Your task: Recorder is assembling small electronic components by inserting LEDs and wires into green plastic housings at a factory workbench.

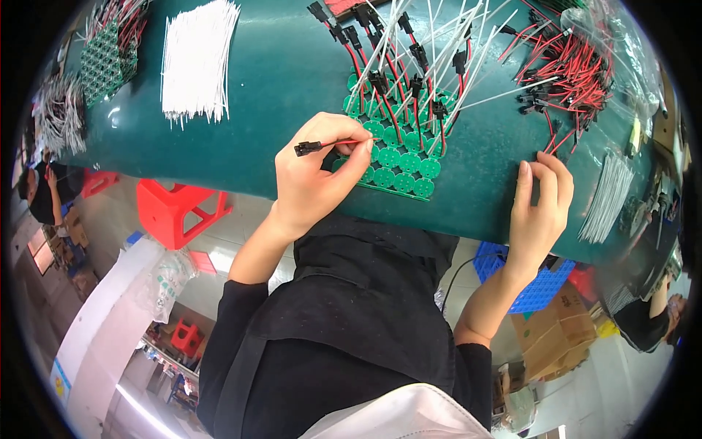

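Note:
My left hand is closed in a pinch on a short red-and-black cable with a black plug. The pinching fingertips are over the left side of a green panel of round circuit boards. Several cables with black plugs and thin white strips rise from the panel's far rows. At the right, my right hand is palm down with its fingers bent and thumb apart. Its fingertips are just below loose red wire ends from a pile of red-and-black cables; nothing shows between them.
A bundle of white strips lies on the green table at the far left, another bundle at the right. More wired boards sit far left. Clear plastic touches the cable pile. A red stool and blue crate stand below.

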{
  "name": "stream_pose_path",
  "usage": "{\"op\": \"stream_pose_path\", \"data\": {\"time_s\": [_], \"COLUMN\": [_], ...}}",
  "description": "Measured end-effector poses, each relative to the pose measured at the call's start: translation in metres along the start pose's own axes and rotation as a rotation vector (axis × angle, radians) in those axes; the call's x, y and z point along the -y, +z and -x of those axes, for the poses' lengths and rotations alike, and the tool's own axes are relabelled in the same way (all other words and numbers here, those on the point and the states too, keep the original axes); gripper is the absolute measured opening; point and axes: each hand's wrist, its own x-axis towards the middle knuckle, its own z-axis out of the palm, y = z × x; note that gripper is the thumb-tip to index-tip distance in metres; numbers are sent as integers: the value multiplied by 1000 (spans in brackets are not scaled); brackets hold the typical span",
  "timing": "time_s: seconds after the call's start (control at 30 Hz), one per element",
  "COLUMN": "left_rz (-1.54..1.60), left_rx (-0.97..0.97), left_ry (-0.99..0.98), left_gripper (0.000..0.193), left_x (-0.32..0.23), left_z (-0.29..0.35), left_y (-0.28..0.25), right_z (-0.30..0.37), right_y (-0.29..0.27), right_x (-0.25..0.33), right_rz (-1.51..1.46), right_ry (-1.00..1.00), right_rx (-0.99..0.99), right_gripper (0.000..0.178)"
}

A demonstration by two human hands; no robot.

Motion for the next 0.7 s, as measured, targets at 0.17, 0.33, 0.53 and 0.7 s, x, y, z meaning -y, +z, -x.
{"op": "stream_pose_path", "data": {"time_s": [0.17,0.33,0.53,0.7], "left_rz": [-42,-84,-140,-183], "left_rx": [-15,-72,-60,-37], "left_ry": [28,47,114,93], "left_gripper": [14,15,18,16], "left_x": [-3,-6,-5,-7], "left_z": [0,1,1,0], "left_y": [2,6,7,6], "right_z": [14,20,18,13], "right_y": [-5,-9,-4,-8], "right_x": [-4,-7,-2,4], "right_rz": [-52,91,60,123], "right_ry": [66,287,247,306], "right_rx": [-81,-61,17,64], "right_gripper": [20,32,29,15]}}
